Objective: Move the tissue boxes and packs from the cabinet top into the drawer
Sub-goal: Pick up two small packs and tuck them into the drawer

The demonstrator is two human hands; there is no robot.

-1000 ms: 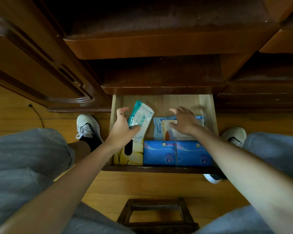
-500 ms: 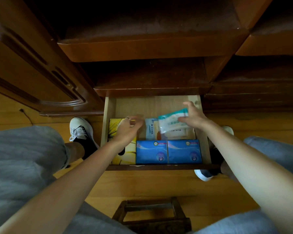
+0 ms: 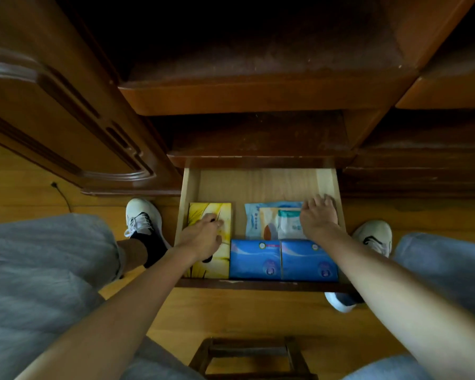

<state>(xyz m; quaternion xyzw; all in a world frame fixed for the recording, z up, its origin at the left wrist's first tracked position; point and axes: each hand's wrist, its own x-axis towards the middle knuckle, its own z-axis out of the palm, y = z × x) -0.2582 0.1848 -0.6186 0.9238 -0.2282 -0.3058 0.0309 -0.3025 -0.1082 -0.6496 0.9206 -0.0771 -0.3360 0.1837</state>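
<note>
The light wooden drawer (image 3: 258,185) stands pulled out below the dark cabinet. Inside, a yellow tissue box (image 3: 203,212) lies at the left, and my left hand (image 3: 203,238) rests palm down on it with bent fingers. Two blue tissue boxes (image 3: 255,260) (image 3: 309,261) sit side by side along the front. Behind them lies a blue-and-white pack (image 3: 254,219), with a teal-and-white tissue pack (image 3: 290,223) on top of it. My right hand (image 3: 318,216) holds that teal pack's right end, down by the drawer's right wall.
The cabinet's top ledge (image 3: 258,97) overhangs the drawer. A carved cabinet door (image 3: 66,119) stands open at the left. A dark wooden stool (image 3: 252,357) sits on the floor below me. My white shoes (image 3: 141,218) (image 3: 373,237) flank the drawer.
The teal pack passed from my left hand to my right, which brought it down onto the pack at the drawer's back right. My left hand dropped onto the yellow box.
</note>
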